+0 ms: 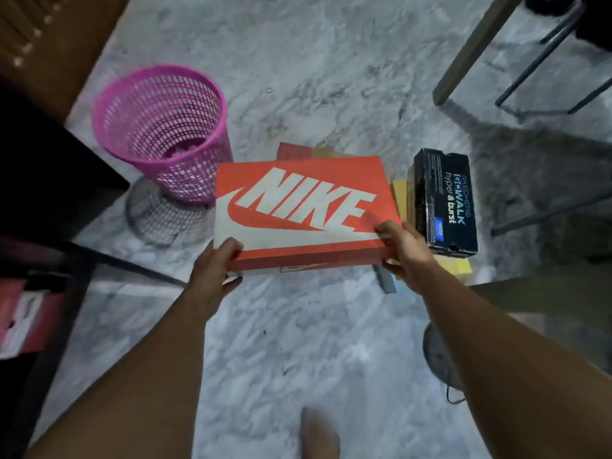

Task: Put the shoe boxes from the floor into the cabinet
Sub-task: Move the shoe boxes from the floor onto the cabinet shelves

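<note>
Holding an orange shoe box (303, 210) with a big white NIKE logo on its lid, level and above the marbled floor (298, 342). Gripping its near left corner with the left hand (217, 263), thumb curled onto the lid edge and fingers tucked beneath. Gripping the near right corner with the right hand (409, 248) in the same way, thumb lying on the lid, fingers wrapping under the side wall. Sitting between the two hands, with the box's long near edge running from one to the other and the rest of the lid reaching away from them.

Lying under and behind the held box, partly hidden, another orange box (299, 150) on the floor. Standing just right of the held box, close to the right hand, a black shoe box (443, 202) with light blue lettering, resting on a yellow box (458, 266) of which only edges are showing. Standing left of the held box, near but apart from it, a pink mesh basket (162, 127), upright on the floor. Showing at the far left, in shadow, a dark cabinet (36, 180) with a red and white box (28, 318) low down at its edge; whether that box is inside it or beside it cannot be told. Crossing the upper right corner, furniture legs (477, 51). Showing at the bottom edge, blurred, a bare foot (318, 432).
</note>
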{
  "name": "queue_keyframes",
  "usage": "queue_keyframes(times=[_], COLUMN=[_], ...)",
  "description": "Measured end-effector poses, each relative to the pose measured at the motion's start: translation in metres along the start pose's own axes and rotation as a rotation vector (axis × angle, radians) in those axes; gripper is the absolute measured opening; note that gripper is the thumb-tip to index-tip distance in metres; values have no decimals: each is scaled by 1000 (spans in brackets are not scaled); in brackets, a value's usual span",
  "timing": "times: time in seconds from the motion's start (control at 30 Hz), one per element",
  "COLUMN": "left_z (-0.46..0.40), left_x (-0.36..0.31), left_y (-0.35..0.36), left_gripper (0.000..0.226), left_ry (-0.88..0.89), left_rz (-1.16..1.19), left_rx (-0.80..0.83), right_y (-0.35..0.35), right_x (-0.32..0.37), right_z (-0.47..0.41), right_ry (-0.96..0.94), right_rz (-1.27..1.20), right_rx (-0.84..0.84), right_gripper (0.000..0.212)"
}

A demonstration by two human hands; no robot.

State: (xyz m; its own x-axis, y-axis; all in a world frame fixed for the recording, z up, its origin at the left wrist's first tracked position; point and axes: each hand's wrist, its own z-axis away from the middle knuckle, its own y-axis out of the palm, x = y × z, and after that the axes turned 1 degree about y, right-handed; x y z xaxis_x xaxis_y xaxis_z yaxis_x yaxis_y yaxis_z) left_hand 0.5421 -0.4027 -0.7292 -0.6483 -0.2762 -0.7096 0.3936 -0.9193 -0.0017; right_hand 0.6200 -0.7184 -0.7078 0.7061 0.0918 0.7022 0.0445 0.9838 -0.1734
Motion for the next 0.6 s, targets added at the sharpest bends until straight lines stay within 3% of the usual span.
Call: queue_keyframes(times=[0.13, 0.4, 0.43, 0.53, 0.6], left_z=[124, 411, 441, 513, 538], left_x=[13, 9, 8, 9, 13], left_y=[-63, -216, -234, -289, -325], left_gripper=[19, 46, 43, 41, 49], left_ry=[-65, -104, -100, -64, -35], left_rz=[57, 299, 347, 475, 551], left_rx=[-25, -225, -263, -400, -489], right_y=[6, 55, 67, 115, 158], right_x=[-6, 5, 12, 29, 40], right_z=[108, 370, 401, 468, 497], right_ry=[39, 24, 8, -72, -129], right_rz=[70, 274, 315, 467, 527], right_rx=[57, 348, 395, 528, 592], right_gripper=[11, 9, 18, 71, 56])
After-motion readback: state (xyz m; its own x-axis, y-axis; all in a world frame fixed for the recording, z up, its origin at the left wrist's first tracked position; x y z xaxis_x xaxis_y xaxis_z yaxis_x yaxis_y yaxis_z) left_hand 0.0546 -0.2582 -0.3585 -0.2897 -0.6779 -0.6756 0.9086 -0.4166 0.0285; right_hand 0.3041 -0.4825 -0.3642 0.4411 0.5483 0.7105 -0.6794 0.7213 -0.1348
